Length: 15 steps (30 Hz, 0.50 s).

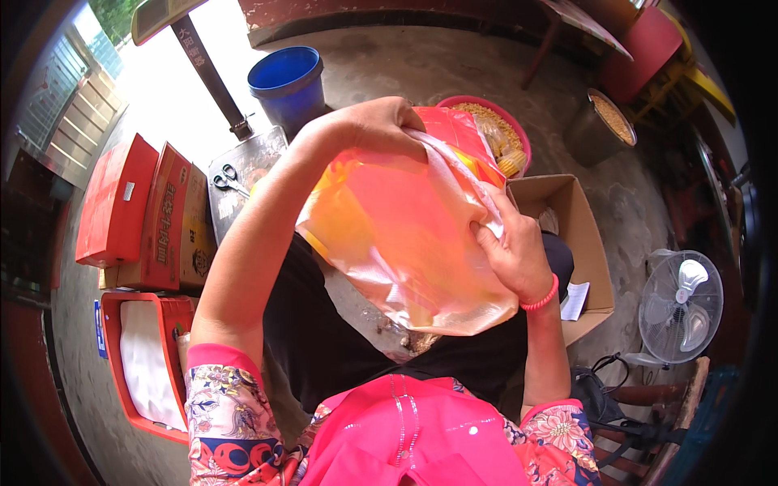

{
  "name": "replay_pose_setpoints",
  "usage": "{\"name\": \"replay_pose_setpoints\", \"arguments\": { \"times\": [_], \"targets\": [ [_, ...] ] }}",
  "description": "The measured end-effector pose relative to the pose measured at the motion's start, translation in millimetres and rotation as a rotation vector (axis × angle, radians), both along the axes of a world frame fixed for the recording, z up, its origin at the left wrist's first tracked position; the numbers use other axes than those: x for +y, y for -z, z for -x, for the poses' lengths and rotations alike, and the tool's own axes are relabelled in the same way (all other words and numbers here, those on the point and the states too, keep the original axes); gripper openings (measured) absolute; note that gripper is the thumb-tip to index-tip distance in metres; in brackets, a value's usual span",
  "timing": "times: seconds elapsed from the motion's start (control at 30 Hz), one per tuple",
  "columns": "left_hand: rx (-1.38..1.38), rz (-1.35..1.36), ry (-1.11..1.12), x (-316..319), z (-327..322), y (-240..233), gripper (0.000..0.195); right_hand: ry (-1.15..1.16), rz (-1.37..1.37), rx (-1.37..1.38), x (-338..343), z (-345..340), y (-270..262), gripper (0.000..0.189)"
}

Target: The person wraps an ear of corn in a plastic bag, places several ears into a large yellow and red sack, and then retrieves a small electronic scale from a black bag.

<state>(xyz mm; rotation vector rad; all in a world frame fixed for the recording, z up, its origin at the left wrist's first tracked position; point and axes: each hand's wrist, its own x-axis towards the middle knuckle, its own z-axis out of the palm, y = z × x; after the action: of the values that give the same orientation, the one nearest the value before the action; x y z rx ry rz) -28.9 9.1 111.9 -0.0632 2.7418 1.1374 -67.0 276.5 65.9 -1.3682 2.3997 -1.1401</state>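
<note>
A large woven plastic sack [389, 225] in orange, red and yellow hangs in front of me above my lap. My left hand [380, 124] grips its folded whitish rim at the top, with the fingertips partly hidden by the fold. On the sack's right side, my right hand [513, 252] pinches the same rim between thumb and fingers. A coral coil band [543, 294] circles my right wrist. Behind the sack, a pink basin [527, 136] holds loose corn kernels [480, 112] and a corn cob [512, 163]. What the sack contains cannot be seen.
Scissors [230, 177] lie on a platform scale [222, 209]. Beyond stands a blue bucket [289, 91]. At left are cartons [164, 225] and a red crate [109, 346]. An open cardboard box [586, 261], a fan [681, 310] and a kernel-filled metal bucket [592, 143] stand at right.
</note>
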Motion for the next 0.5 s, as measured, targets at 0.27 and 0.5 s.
{"name": "replay_pose_setpoints", "arguments": {
  "times": [0.27,0.5],
  "targets": [
    [0.507,0.36,-0.217,-7.5,-55.6,-25.3,0.04,-0.241,0.464,-0.826,-35.1,-19.4,-5.1,0.036],
    [0.545,0.35,0.103,48.1,-115.3,-1.3,0.009,-0.187,0.663,-0.936,-42.3,-31.0,3.5,0.035]
  ]
}}
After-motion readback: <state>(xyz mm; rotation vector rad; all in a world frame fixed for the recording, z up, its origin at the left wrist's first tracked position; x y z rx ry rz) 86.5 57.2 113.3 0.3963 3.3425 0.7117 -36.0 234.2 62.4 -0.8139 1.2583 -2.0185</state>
